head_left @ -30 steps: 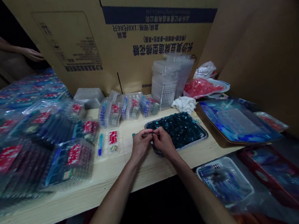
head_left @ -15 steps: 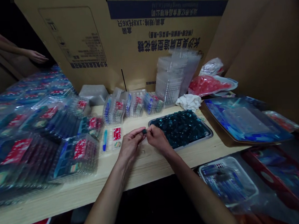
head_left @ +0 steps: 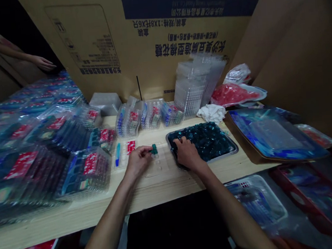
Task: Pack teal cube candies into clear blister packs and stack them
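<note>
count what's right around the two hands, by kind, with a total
small teal piece pinched in the left hand: 1
metal tray of teal pieces under the right hand: 1
clear blister tray between the hands: 1
blue pen in an open pack: 1
total: 4

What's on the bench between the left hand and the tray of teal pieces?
In the head view, only an empty clear blister tray lies between the left hand and the metal tray.
</note>
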`<state>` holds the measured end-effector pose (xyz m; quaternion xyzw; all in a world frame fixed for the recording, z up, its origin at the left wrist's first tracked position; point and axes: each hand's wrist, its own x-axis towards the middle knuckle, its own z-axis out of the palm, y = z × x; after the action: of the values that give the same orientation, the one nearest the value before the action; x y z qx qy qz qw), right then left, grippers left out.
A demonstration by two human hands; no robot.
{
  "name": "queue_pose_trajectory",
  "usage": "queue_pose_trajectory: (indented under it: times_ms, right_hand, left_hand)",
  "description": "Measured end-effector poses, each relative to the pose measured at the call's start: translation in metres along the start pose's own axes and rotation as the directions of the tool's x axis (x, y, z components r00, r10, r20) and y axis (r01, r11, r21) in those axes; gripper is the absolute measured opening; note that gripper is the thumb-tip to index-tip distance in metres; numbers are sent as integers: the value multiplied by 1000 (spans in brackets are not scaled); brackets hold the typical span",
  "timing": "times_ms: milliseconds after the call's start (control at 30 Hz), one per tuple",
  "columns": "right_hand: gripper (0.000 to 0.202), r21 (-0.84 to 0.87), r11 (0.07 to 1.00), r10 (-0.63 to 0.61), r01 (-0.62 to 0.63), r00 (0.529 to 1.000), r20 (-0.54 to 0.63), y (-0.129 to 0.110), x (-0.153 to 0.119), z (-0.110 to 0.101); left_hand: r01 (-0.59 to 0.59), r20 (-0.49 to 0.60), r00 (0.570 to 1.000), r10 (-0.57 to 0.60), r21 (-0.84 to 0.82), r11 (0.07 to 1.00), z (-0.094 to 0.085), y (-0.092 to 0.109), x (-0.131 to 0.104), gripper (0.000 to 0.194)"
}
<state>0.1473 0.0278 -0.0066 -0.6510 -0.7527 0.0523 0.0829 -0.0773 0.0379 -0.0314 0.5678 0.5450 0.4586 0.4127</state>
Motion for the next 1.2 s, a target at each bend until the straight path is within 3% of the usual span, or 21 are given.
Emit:
queue_pose_trajectory:
  times_ms: [133, 300, 500, 700, 767, 833, 933, 1000, 1067, 1200]
  right_hand:
    - [32, -23, 1000, 4, -3, 1000, 7, 3, -1, 10]
    - [32, 22, 999, -29, 29, 1000, -6, 6, 4, 16]
    - [29, 99, 995, 35, -34, 999, -12, 7, 4, 13]
    - [33, -20, 999, -43, 42, 997, -68, -8, 1, 12]
    - [29, -38, 998, -58, 56, 997, -55, -10, 3, 15]
    - [26, -16, 999, -39, 38, 997, -66, -10, 5, 17]
    - [22, 161, 985, -31, 55, 988, -149, -10, 3, 16]
    - [20, 346, 928, -71, 140, 977, -203, -14, -1, 15]
    - [19, 494, 836, -134, 239, 962, -239, -22, -7, 14]
    - [26, 593, 742, -170, 314, 943, -287, -34, -17, 18]
  left_hand:
    - [-140, 8, 990, 141, 199, 970, 10, -7, -1, 17]
    - [-164, 53, 986, 156, 248, 955, 15, -12, -1, 18]
    - [-344, 212, 937, 276, 440, 829, 17, -13, -3, 18]
    - [-379, 257, 924, 283, 521, 765, 19, -8, -14, 27]
    - [-381, 223, 924, 311, 470, 796, 18, -8, -19, 27]
    - [-341, 106, 940, 326, 381, 859, 15, -7, -25, 29]
    - [-145, -124, 979, 162, 137, 980, 18, 0, -31, 25]
    - [50, -103, 993, -64, -133, 990, 26, 9, -33, 30]
    - [211, 16, 975, -222, -373, 904, 37, 19, -34, 39]
    - [287, 59, 948, -313, -584, 759, 54, 33, -31, 41]
